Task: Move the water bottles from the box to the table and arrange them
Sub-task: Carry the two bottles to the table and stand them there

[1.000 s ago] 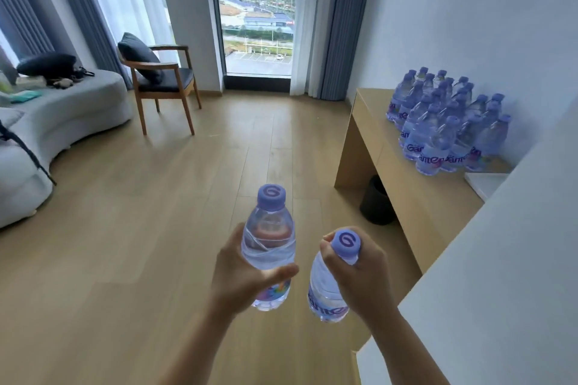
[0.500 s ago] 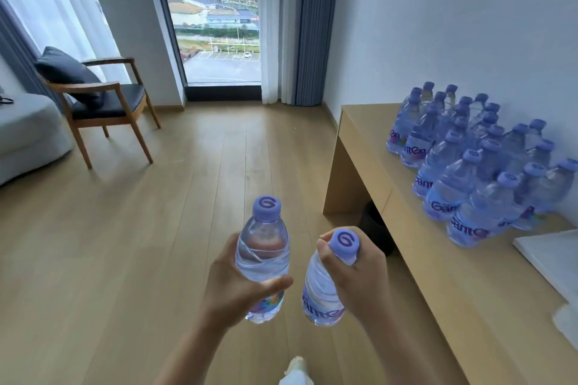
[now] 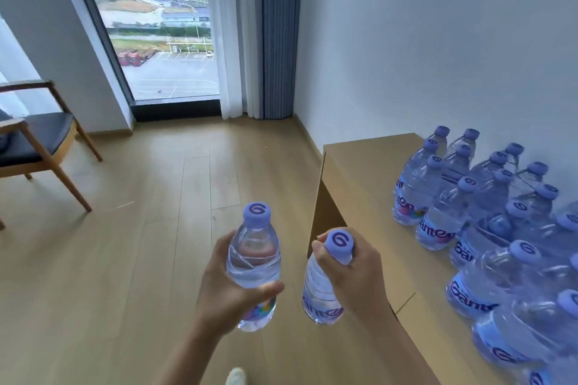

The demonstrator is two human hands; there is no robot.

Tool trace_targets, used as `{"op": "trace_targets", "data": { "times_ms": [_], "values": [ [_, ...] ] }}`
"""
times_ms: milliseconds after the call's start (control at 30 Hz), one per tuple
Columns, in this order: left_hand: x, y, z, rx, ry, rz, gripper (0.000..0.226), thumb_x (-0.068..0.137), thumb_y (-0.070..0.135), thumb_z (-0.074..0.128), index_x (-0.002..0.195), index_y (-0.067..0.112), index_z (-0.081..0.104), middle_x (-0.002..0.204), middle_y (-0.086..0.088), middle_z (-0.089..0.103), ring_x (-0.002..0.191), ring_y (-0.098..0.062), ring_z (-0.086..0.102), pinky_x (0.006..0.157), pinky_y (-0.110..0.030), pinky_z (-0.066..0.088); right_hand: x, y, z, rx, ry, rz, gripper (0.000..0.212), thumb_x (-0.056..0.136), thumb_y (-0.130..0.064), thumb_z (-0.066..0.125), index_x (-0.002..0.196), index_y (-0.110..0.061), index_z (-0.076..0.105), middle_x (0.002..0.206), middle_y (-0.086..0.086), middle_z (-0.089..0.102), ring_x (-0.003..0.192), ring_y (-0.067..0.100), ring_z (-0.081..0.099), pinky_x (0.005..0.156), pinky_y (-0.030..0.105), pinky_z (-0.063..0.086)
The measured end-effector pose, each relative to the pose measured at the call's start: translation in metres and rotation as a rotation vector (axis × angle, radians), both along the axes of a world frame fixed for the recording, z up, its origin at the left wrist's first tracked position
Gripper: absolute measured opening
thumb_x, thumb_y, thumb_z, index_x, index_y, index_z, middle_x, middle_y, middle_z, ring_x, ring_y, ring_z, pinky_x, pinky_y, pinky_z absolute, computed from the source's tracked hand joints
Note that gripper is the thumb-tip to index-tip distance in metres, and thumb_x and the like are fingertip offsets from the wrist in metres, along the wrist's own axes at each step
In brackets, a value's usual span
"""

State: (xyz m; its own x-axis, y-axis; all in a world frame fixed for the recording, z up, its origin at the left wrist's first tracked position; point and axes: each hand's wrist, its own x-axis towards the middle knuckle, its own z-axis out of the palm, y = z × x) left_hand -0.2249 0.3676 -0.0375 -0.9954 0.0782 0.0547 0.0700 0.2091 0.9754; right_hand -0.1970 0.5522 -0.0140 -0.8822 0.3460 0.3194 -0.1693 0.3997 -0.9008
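The left hand (image 3: 225,294) holds one water bottle (image 3: 254,262) around its middle, with the fingers (image 3: 269,287) wrapped tight on it. The bottle stands up straight. The right hand (image 3: 353,275) holds a second bottle (image 3: 316,294) near its purple cap (image 3: 338,244), fingers closed around the neck, and this one tips a little. Both bottles are in the air over the wood floor (image 3: 125,259), just beside the bench (image 3: 369,172). Many more bottles (image 3: 488,228) stand close together on the bench by the wall.
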Motion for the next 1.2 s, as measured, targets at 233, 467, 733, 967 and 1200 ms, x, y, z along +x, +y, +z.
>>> {"op": "trace_targets", "data": {
  "times_ms": [233, 467, 733, 967, 1200],
  "values": [
    [-0.175, 0.027, -0.007, -0.059, -0.042, -0.24, 0.066, 0.033, 0.041, 0.081, 0.095, 0.039, 0.059, 0.091, 0.011, 0.07, 0.082, -0.008, 0.068, 0.079, -0.037, 0.055, -0.138, 0.03, -0.009, -0.012, 0.018, -0.226, 0.015, 0.08, -0.01, 0.07, 0.072, -0.004, 0.06, 0.066, 0.009, 0.06, 0.063, 0.019, 0.054, 0.06, 0.018, 0.043],
    [-0.304, 0.091, -0.002, -0.041, -0.084, -0.485, 0.068, 0.033, 0.034, 0.081, 0.096, 0.023, 0.059, 0.088, 0.001, 0.07, 0.077, -0.013, 0.068, 0.07, -0.028, 0.055, -0.224, 0.076, -0.015, -0.053, 0.003, -0.48, 0.016, 0.079, -0.018, 0.074, 0.074, -0.008, 0.061, 0.069, 0.006, 0.063, 0.067, 0.024, 0.059, 0.063, 0.03, 0.048],
    [-0.391, 0.217, -0.034, -0.109, -0.114, -0.745, 0.059, 0.039, 0.028, 0.083, 0.092, 0.028, 0.057, 0.076, 0.008, 0.067, 0.068, -0.01, 0.065, 0.063, -0.025, 0.05, -0.29, 0.165, -0.032, -0.028, -0.032, -0.704, 0.03, 0.077, -0.018, 0.075, 0.074, 0.005, 0.056, 0.069, 0.018, 0.059, 0.066, 0.029, 0.053, 0.058, 0.028, 0.042],
    [-0.436, 0.316, -0.032, -0.091, -0.09, -0.854, 0.059, 0.052, 0.011, 0.09, 0.098, 0.027, 0.058, 0.082, 0.013, 0.07, 0.072, 0.005, 0.065, 0.056, -0.005, 0.045, -0.323, 0.222, -0.032, -0.027, -0.09, -0.853, 0.022, 0.075, -0.014, 0.076, 0.077, 0.001, 0.059, 0.072, 0.012, 0.063, 0.071, 0.026, 0.059, 0.067, 0.035, 0.047],
    [-0.485, 0.408, -0.039, -0.166, -0.087, -1.109, 0.06, 0.045, 0.04, 0.083, 0.095, 0.049, 0.052, 0.086, 0.015, 0.068, 0.073, -0.008, 0.068, 0.066, -0.031, 0.056, -0.345, 0.246, -0.044, -0.06, -0.165, -1.069, 0.027, 0.073, -0.016, 0.077, 0.076, 0.004, 0.059, 0.074, 0.014, 0.063, 0.072, 0.024, 0.058, 0.067, 0.032, 0.046]
  ]
}}
